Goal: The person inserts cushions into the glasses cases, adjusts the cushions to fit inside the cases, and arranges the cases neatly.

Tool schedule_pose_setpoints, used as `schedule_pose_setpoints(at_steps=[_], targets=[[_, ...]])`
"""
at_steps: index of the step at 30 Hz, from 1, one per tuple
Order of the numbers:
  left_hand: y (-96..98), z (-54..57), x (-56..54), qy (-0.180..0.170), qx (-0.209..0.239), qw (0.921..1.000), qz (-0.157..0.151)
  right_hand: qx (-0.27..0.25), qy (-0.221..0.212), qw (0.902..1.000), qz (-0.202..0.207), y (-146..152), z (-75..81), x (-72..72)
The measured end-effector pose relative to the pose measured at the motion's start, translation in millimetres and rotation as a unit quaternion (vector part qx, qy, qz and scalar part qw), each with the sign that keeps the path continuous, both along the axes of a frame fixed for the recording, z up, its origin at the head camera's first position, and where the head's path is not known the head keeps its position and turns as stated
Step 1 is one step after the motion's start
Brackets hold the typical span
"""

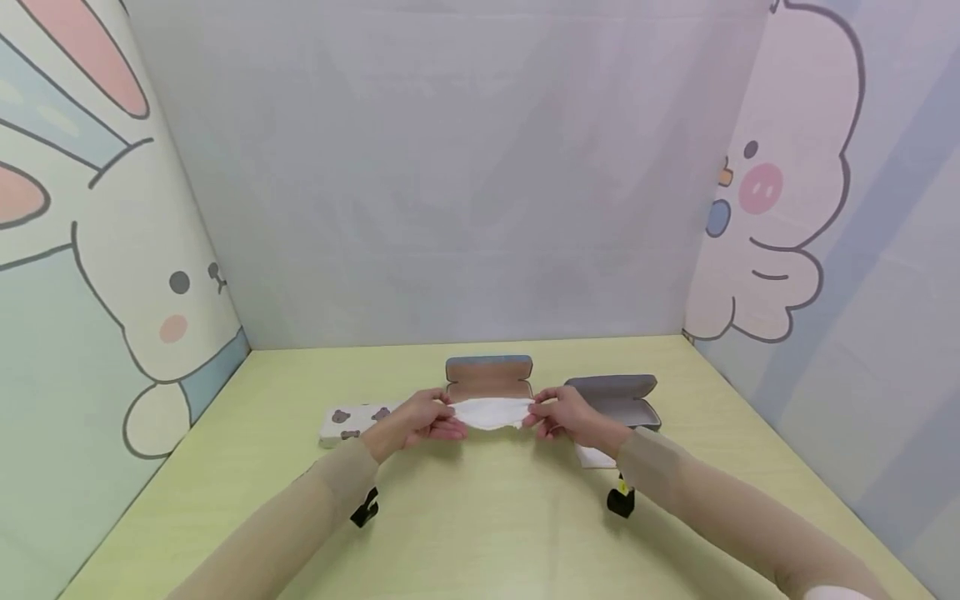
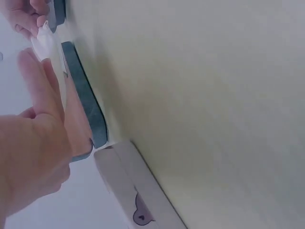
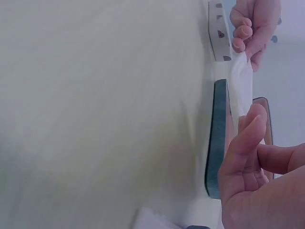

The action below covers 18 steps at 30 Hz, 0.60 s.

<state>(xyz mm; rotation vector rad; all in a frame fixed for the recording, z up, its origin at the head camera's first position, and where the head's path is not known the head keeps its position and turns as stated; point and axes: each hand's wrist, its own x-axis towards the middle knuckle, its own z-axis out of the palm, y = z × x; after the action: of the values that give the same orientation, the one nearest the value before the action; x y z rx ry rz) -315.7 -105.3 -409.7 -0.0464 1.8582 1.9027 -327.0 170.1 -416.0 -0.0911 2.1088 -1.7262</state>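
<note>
A white cloth (image 1: 491, 413) is stretched sideways between my two hands, its lower edge sagging a little. My left hand (image 1: 426, 417) pinches one end between thumb and fingers. The other end is pinched by my right hand (image 1: 568, 415). Just behind the cloth stands an open glasses case (image 1: 489, 368), blue-teal outside and pinkish-brown inside; the cloth hides its front part in the head view. The right wrist view shows the cloth (image 3: 242, 86) raised beside the teal case (image 3: 217, 138), with my left hand (image 3: 259, 21) at its far end.
Left of my left hand lies a white case with bear prints (image 1: 345, 425), partly covered by that hand. A grey open glasses case (image 1: 611, 392) stands behind my right hand, and a white flat piece (image 1: 595, 457) lies below it. Black wrist-camera parts (image 1: 621, 502) hang under my forearms.
</note>
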Motion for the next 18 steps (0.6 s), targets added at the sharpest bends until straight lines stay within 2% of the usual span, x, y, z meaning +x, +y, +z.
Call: schedule_pose_setpoints(at_steps=[4,8,13,18], targets=[[-0.3,8.2,-14.3,0.007,0.001,0.9999,0.012,0.008,0.015,0.9994,-0.029,-10,9.9,-14.9],[-0.1,11.1,-26.2,0.007,0.005,0.9998,0.018,0.025,0.031,0.9982,-0.046,-19,13.7,-26.5],[2.3,9.3,-36.4,-0.001,-0.001,0.9992,0.039,0.068,0.072,0.9933,-0.06,-31,10.9,-33.2],[7.4,6.6,-42.5,-0.009,-0.01,0.9984,0.054,0.115,0.118,0.9835,-0.074,-40,7.3,-36.9]])
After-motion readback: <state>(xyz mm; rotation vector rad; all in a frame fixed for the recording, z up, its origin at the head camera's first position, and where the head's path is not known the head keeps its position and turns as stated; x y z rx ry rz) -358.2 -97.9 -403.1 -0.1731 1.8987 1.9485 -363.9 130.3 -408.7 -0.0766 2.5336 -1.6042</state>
